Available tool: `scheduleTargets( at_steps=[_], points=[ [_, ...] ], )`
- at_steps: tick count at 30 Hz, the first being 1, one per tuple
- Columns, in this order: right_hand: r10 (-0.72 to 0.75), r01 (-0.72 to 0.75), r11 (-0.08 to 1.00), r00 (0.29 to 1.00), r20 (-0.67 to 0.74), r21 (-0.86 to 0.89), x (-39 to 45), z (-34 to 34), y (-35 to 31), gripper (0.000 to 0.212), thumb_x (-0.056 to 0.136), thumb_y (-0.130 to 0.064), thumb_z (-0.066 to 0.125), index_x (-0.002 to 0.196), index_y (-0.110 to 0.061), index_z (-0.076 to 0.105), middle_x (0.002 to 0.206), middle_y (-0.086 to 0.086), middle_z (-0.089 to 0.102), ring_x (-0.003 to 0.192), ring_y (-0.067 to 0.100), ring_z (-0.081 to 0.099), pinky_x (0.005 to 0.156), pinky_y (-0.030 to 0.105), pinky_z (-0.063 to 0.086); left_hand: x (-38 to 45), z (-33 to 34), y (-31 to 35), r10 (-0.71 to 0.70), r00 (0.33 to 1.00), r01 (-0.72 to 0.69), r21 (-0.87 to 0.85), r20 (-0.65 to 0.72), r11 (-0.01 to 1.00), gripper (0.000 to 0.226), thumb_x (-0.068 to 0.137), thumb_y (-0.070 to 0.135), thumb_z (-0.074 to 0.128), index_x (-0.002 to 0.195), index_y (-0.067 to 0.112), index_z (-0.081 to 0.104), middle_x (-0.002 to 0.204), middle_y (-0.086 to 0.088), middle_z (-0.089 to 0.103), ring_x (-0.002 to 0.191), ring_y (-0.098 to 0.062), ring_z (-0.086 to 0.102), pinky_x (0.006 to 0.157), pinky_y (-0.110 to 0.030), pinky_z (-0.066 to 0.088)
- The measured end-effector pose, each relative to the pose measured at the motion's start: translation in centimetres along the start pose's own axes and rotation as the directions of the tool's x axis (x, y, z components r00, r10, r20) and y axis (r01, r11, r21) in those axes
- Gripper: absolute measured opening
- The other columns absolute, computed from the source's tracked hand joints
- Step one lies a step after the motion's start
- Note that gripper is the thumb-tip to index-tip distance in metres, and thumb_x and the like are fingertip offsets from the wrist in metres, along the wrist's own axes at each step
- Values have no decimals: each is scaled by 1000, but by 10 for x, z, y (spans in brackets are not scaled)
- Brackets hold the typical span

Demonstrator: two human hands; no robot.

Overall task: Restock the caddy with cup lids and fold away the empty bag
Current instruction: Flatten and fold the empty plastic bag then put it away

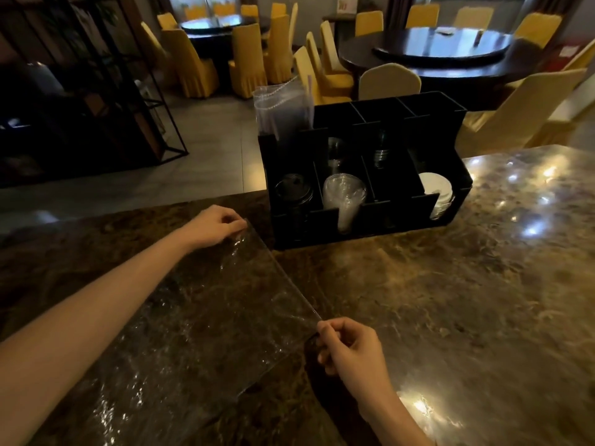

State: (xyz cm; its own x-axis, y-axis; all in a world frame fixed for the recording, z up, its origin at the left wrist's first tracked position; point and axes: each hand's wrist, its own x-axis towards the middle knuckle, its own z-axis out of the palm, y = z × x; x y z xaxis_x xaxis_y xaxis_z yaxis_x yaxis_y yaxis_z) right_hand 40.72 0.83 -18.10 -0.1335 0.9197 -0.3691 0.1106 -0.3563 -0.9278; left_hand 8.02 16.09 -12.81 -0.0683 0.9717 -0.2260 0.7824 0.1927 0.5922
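Two bare forearms and hands (219, 225), no sleeves

Dim room, glare on countertop (483, 252), wide-angle distortion

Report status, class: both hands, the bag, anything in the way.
Left hand pinches the bag's far corner, right hand its near corner. Clear bag empty, flat on the counter. Caddy stands just beyond; nothing blocking.

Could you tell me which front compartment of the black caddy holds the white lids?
The rightmost front compartment of the black plastic caddy holds the stack of white round lids; the others hold dark lids, clear cups or look empty.
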Motion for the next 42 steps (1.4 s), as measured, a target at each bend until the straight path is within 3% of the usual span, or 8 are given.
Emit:
scheduleTargets(
  at_steps=[4,6,8,12,17,22,34,42],
  points=[
    [-104,81,914,994,-37,-397,-4,-8,0,29,96,-51,65,80,-28,74,68,-4,73,60,5,69,57,27,57,-30,0,4,20,999,-15,171,-28,985,42,102,52,38,124,25,62,115,6,62,101,-11,58,84,-31,47],
    [-251,123,731,963,-96,-671,-5,-10,-2,26,95,-59,59,96,-35,69,76,-14,72,74,1,68,63,26,53,-55,8,2,83,990,-55,230,-116,972,38,104,47,36,113,24,65,113,-1,66,100,-13,59,91,-35,48],
    [-434,189,568,896,-96,-801,-3,-6,-6,33,96,-57,57,114,-31,67,96,-16,67,91,7,66,67,23,47,-84,27,-3,58,972,2,254,-229,967,45,104,46,37,131,18,60,135,-7,60,121,-18,55,105,-36,40],
    [-671,524,329,715,196,-786,23,33,-19,39,102,-42,51,131,-20,66,124,-4,68,118,17,61,91,22,47,-134,87,-10,-116,948,196,257,-297,946,64,103,53,20,155,17,28,165,-2,24,154,-21,15,122,-39,11],
    [-495,720,74,627,601,-690,70,103,-21,55,109,-47,28,160,-26,31,169,1,27,158,20,14,128,37,12,-160,131,-14,-211,887,358,324,-411,876,65,101,50,7,158,20,11,169,-2,5,155,-21,-3,124,-48,7],
    [-278,692,44,701,656,-721,95,110,4,60,106,-60,15,162,-40,8,173,-4,1,158,19,-7,126,41,-3,-184,144,-41,-299,841,441,251,-450,862,67,101,56,6,159,22,3,169,-1,0,155,-21,-4,124,-47,3],
    [-295,663,44,723,624,-748,95,102,12,59,103,-64,7,160,-48,3,171,-9,-5,156,13,-12,125,38,-6,-239,118,-106,-408,758,573,222,-508,788,81,90,64,-10,159,23,4,169,1,0,155,-18,-1,126,-42,4],
    [-271,587,1,779,565,-810,73,94,8,60,104,-64,11,161,-46,7,173,-5,4,159,21,2,127,44,12,-247,106,-98,-412,758,570,208,-506,795,67,103,55,11,159,20,16,169,-3,9,155,-21,3,126,-46,6]
  ],
)
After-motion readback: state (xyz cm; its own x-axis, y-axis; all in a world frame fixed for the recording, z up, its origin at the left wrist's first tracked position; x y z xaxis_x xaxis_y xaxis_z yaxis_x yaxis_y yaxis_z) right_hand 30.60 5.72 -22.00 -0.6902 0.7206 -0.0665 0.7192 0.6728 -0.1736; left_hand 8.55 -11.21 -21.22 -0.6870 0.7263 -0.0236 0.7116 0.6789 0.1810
